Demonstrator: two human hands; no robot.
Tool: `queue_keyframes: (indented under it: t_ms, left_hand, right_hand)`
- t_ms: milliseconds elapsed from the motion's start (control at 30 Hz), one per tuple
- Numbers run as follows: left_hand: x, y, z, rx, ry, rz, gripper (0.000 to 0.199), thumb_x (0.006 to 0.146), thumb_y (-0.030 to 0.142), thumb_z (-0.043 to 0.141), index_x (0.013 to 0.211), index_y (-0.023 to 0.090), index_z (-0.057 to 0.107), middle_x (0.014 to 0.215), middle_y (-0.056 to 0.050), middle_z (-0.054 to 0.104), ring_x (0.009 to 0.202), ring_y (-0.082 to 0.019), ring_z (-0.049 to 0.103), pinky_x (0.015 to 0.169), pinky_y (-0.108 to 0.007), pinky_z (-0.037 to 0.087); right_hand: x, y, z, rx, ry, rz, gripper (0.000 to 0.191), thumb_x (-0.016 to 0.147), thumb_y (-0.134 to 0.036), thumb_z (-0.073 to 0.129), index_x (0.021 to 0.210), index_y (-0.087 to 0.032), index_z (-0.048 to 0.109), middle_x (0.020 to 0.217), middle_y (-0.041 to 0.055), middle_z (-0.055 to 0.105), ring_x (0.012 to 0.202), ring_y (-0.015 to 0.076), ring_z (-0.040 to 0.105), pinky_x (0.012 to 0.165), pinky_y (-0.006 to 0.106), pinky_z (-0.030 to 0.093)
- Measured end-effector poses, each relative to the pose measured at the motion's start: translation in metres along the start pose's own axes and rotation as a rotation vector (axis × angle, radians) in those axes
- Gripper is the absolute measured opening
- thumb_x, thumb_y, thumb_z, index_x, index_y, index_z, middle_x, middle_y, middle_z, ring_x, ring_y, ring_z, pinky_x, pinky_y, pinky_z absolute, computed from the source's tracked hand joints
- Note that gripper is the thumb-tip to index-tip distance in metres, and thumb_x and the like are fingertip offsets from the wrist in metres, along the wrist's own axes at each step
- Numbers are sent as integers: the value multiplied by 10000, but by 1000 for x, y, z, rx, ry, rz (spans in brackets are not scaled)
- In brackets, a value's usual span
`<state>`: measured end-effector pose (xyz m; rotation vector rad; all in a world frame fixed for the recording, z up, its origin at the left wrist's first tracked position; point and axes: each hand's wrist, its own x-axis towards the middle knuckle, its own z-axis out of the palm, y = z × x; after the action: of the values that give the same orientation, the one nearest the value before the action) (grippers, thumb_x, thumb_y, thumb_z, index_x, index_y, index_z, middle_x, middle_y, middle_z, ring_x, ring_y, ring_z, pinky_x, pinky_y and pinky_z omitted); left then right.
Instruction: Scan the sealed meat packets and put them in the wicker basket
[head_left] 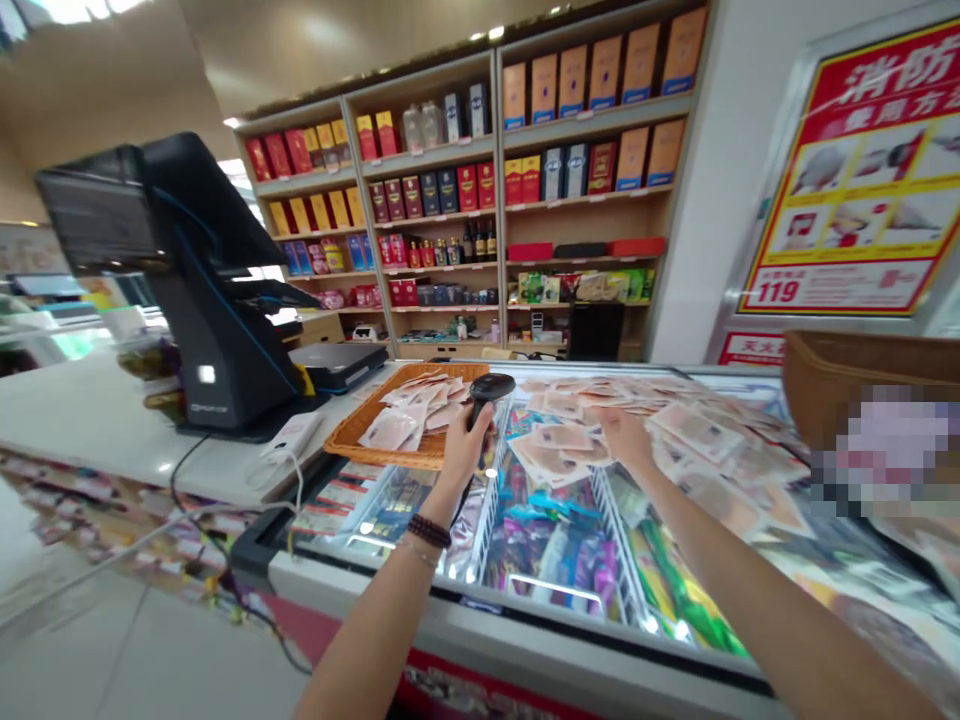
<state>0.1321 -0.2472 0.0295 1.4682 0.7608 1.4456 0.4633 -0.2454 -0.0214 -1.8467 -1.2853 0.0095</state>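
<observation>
My left hand is wrapped round the handle of a black barcode scanner, its head pointing forward above the freezer's glass top. To the right, my right hand is closed at the edge of a flat clear-and-pinkish packet; its fingertips are partly hidden. Many similar packets lie loosely piled beyond and right of that hand. Left of the scanner sits an orange wicker basket with more of these packets in it.
Beneath the glass, the chest freezer holds colourful wrapped goods in wire baskets. A till and a flat scale stand on the left counter, with a white cable trailing. A brown box is at right; stocked shelves rise behind.
</observation>
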Motion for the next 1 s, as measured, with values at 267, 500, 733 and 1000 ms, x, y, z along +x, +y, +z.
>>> queue_keyframes:
  t_ms: [267, 500, 733, 1000]
  left_hand:
    - [-7, -43, 61, -39, -20, -171, 752, 750, 932, 845, 755, 217, 614, 610, 21, 614, 421, -84, 506, 427, -222, 339]
    - [-16, -61, 61, -64, -28, -209, 807, 677, 993, 825, 726, 221, 596, 611, 21, 603, 414, -76, 473, 421, -225, 341]
    - [-20, -62, 60, -72, -21, -218, 780, 686, 961, 829, 769, 215, 617, 632, 19, 617, 400, -72, 473, 407, -225, 329]
    - [-23, -59, 60, -92, -90, -194, 799, 707, 986, 823, 755, 221, 596, 616, 10, 629, 396, -73, 464, 405, -219, 308]
  right_hand:
    - [-43, -3, 14, -184, -56, -54, 450, 853, -642, 943, 1010, -228, 863, 1266, 194, 816, 1357, 432, 682, 1146, 537, 542]
    - [-35, 2, 15, -156, -98, -5, 378, 845, -595, 969, 932, -246, 853, 1251, 162, 817, 1351, 412, 688, 1141, 515, 535]
    - [-35, 6, 24, -66, -41, 0, 373, 871, -546, 890, 709, -273, 694, 1031, 87, 824, 1225, 370, 718, 1035, 463, 533]
    - [-35, 21, 26, 287, 168, 152, 351, 934, -630, 634, 833, -334, 477, 666, -6, 652, 725, 296, 691, 758, 384, 493]
